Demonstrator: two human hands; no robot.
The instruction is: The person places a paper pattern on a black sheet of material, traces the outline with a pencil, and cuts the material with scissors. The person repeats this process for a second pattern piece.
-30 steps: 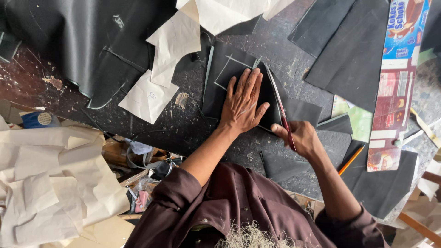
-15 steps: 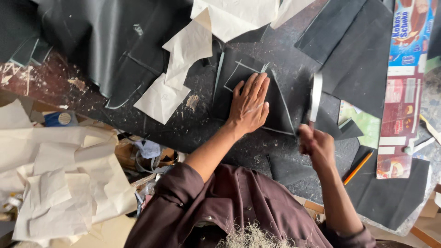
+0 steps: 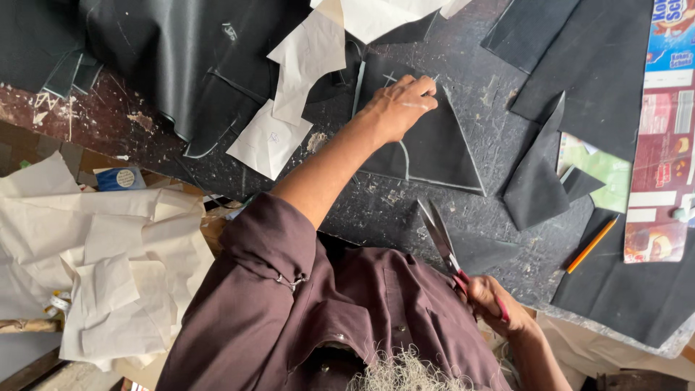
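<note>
**Panel pinned, scissors drawn back**

The black panel [image 3: 434,148] lies flat on the scarred table [image 3: 499,65], chalk lines showing; your left hand [image 3: 398,105] presses it, fingers curled down, gripping nothing; your right hand [image 3: 492,304] is clenched on the scissors [image 3: 441,239], blades near the panel's lower edge; mid-cutting, I judge; next, align blades to chalk; a pencil [image 3: 592,245] lies right.
</note>
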